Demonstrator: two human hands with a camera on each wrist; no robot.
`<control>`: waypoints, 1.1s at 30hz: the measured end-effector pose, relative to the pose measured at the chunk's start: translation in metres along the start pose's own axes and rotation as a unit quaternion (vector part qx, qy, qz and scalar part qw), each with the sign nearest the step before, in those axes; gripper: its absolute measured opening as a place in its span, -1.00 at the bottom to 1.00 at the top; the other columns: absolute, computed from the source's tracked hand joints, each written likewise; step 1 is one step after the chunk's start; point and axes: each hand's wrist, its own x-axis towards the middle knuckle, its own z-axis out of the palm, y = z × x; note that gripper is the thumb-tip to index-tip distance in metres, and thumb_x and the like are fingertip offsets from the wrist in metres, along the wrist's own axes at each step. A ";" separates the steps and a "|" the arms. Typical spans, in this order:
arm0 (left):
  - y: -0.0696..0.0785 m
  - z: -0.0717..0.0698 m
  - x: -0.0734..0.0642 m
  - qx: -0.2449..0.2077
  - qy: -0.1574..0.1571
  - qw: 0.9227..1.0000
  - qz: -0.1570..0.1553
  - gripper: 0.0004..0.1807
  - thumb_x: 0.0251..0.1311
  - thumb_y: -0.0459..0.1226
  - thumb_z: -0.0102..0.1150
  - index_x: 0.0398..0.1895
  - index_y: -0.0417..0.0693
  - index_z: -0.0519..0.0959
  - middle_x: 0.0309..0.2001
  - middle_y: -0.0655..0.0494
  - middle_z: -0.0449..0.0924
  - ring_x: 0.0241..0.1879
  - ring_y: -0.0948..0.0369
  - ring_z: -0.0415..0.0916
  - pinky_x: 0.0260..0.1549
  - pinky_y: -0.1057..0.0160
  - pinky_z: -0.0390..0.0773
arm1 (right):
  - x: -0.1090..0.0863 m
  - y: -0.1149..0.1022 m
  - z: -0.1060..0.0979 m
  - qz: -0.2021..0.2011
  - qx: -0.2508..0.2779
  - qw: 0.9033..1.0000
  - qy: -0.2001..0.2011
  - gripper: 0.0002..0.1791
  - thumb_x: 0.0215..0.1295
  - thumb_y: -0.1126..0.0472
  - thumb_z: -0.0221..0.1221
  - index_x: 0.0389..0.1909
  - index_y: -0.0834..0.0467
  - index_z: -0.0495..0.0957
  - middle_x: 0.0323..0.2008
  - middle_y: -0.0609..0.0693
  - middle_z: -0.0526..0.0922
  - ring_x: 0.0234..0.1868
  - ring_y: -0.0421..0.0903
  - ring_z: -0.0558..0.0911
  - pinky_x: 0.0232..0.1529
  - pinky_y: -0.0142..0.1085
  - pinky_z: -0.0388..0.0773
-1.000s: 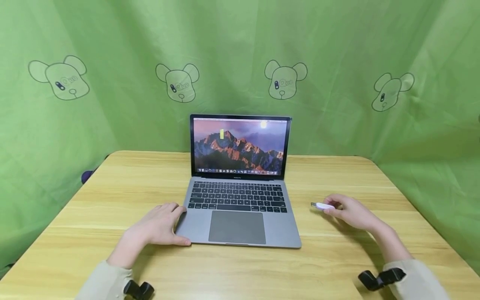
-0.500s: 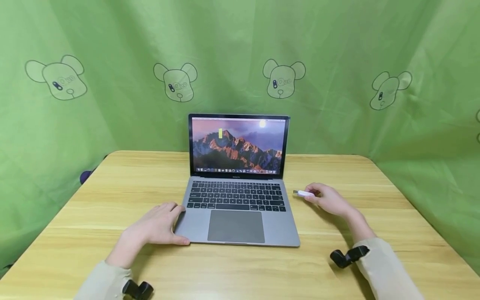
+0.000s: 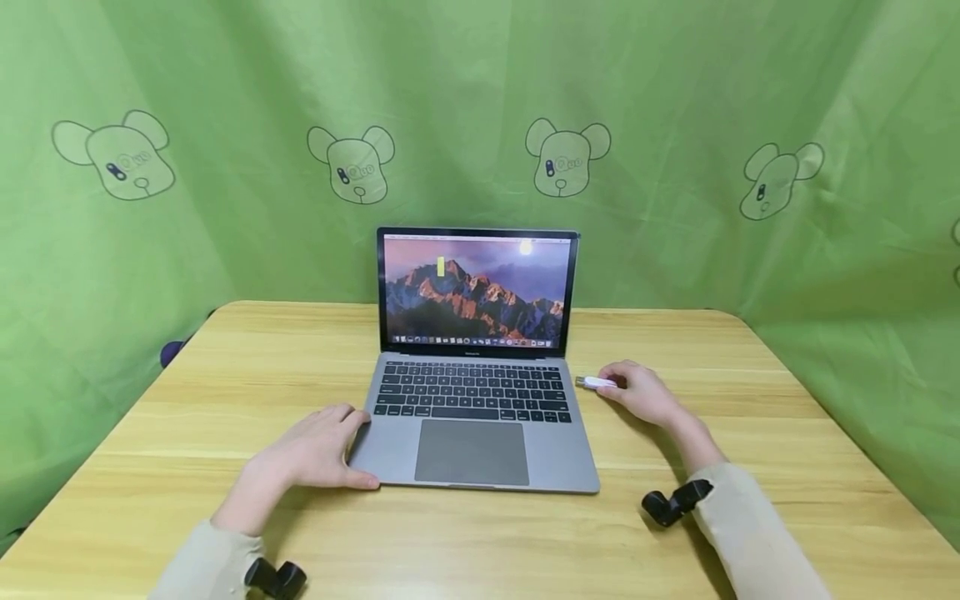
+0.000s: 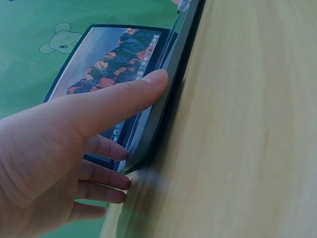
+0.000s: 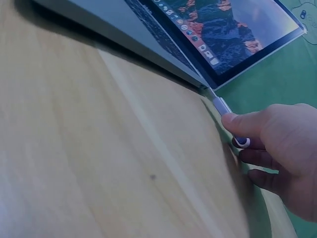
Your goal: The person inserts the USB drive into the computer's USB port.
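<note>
A white USB flash drive (image 3: pixel 597 383) is pinched between the thumb and fingers of the right hand (image 3: pixel 643 395), its metal plug pointed left. The drive is held just beside the right edge of a grey MacBook laptop (image 3: pixel 562 460), toward the far end of the keyboard (image 3: pixel 472 392); whether the edge is touched by the plug cannot be told. The laptop's near left corner is touched by the left hand (image 3: pixel 315 454), which is spread wide, thumb at the near edge and fingers along the left side. A mountain picture is displayed on the raised screen (image 3: pixel 480 296). The wooden table (image 3: pixel 487 550) is backed by a green curtain (image 3: pixel 465 67) printed with bear faces.
</note>
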 end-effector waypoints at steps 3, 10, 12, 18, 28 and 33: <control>0.000 0.001 0.000 -0.001 0.000 1.000 0.001 0.04 -0.32 0.38 0.24 0.13 -0.21 0.40 -0.07 -0.02 0.46 -0.10 0.06 0.44 -0.03 0.01 0.45 | 0.002 -0.002 0.002 0.001 -0.006 1.000 0.004 -0.84 0.20 0.28 0.19 -0.26 0.30 0.56 -0.28 0.15 0.56 -0.26 0.04 0.47 -0.15 -0.02 0.43; -0.001 0.001 0.000 -0.002 0.000 1.000 0.001 0.05 -0.32 0.40 0.23 0.13 -0.21 0.39 -0.07 -0.03 0.46 -0.10 0.05 0.44 -0.01 0.00 0.44 | 0.005 0.001 0.006 0.001 0.002 1.000 0.006 -0.85 0.20 0.28 0.21 -0.26 0.28 0.57 -0.28 0.14 0.56 -0.27 0.03 0.46 -0.18 -0.08 0.41; -0.001 0.001 0.000 -0.003 0.000 1.000 0.001 0.05 -0.32 0.39 0.23 0.13 -0.21 0.39 -0.06 -0.03 0.46 -0.09 0.05 0.44 -0.01 0.00 0.44 | 0.005 0.001 0.005 -0.001 0.007 1.000 0.004 -0.85 0.19 0.27 0.21 -0.26 0.28 0.57 -0.28 0.13 0.56 -0.27 0.02 0.46 -0.18 -0.09 0.41; -0.001 0.001 -0.001 -0.006 -0.001 1.000 0.000 0.04 -0.31 0.38 0.24 0.13 -0.21 0.39 -0.05 -0.03 0.46 -0.08 0.05 0.44 -0.01 0.00 0.44 | 0.005 -0.001 0.003 -0.002 0.002 1.000 0.001 -0.84 0.18 0.26 0.22 -0.27 0.27 0.57 -0.31 0.10 0.55 -0.30 -0.01 0.44 -0.23 -0.14 0.39; -0.001 0.001 -0.001 -0.005 -0.004 1.000 -0.004 0.05 -0.32 0.39 0.23 0.14 -0.20 0.39 -0.04 -0.04 0.46 -0.07 0.04 0.44 0.00 0.00 0.44 | 0.005 -0.002 0.005 0.000 -0.010 1.000 0.005 -0.87 0.19 0.28 0.20 -0.28 0.26 0.57 -0.32 0.09 0.55 -0.32 0.00 0.44 -0.24 -0.15 0.39; -0.001 0.001 -0.001 -0.006 -0.005 1.000 -0.007 0.04 -0.32 0.37 0.26 0.14 -0.19 0.39 -0.04 -0.04 0.46 -0.07 0.04 0.44 0.00 0.00 0.45 | 0.006 -0.001 0.005 -0.018 -0.008 1.000 0.002 -0.90 0.19 0.29 0.20 -0.31 0.24 0.57 -0.34 0.07 0.54 -0.33 -0.01 0.43 -0.26 -0.16 0.39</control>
